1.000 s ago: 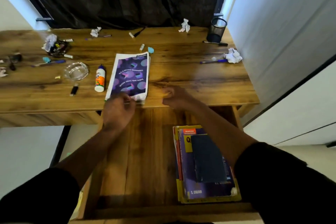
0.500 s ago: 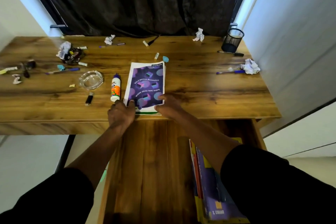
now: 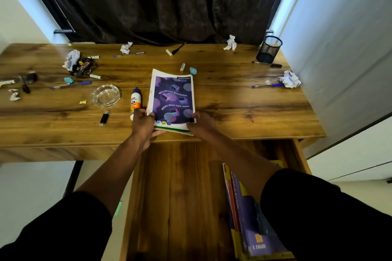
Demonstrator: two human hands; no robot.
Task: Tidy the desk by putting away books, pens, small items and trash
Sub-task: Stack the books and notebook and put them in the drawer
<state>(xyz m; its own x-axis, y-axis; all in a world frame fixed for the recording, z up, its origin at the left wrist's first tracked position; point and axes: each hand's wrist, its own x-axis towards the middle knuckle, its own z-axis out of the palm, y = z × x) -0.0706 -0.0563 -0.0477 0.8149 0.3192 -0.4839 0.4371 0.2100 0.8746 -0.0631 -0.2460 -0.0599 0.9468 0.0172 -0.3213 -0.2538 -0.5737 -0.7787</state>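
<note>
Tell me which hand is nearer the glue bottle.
Left. The left hand grips the notebook's near-left corner, right beside the glue bottle; the right hand holds the far corner across the notebook.

desk (image 3: 244,101): you see warm brown wood with dark grain streaks
notebook (image 3: 172,99): your purple cover has teal and pink dotted circles, white lettering, a white border, and a green stripe at the near edge
glue (image 3: 135,101): white bottle, purple cap, orange label
curtain (image 3: 161,2): dark brown
pen cup (image 3: 269,49): black mesh
paper balls (image 3: 290,79): white
pen (image 3: 267,85): blue
ashtray (image 3: 106,95): clear glass
USB stick (image 3: 104,117): black
drawer books (image 3: 254,229): you have purple, yellow and red covers
sleeves (image 3: 328,218): black
</note>
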